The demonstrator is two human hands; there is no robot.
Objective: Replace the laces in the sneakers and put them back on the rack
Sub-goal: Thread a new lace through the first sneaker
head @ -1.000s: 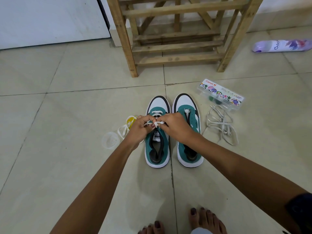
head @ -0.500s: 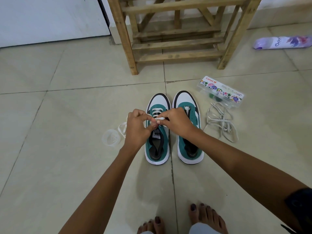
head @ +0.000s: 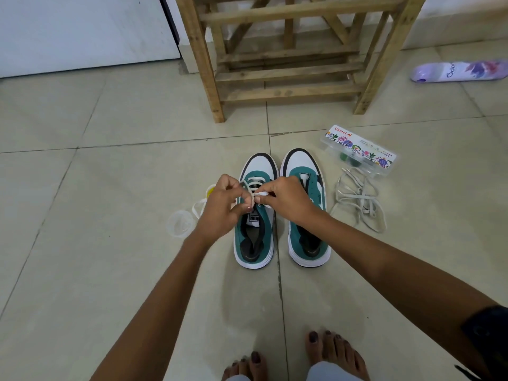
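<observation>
**Lacing the left of two sneakers on the floor**

Two teal-and-white sneakers sit side by side on the tiled floor (head: pixel 110 270), toes pointing far toward the rack. My left hand (head: pixel 220 207) and right hand (head: pixel 288 200) are both over the left sneaker (head: pixel 254 243), fingers curled, each pinching the white lace (head: pixel 254 188) at the eyelets; one lace row already crosses near the toe. The right sneaker (head: pixel 308 237) just beside it has no lace, and my right wrist crosses over it.

One wooden rack (head: pixel 286 70) stands far, well apart from the sneakers, lower shelves bare. One loose pile of old laces (head: pixel 357 199) lies right of the right sneaker, touching one clear plastic box with a flower label (head: pixel 360 149). One purple spray can (head: pixel 461 71) lies on its side far right. Left of my left hand: one clear round cup (head: pixel 180 224), one yellow item (head: pixel 211 190) mostly hidden, and a white lace strip (head: pixel 198 209). My two bare feet show at the near edge.
</observation>
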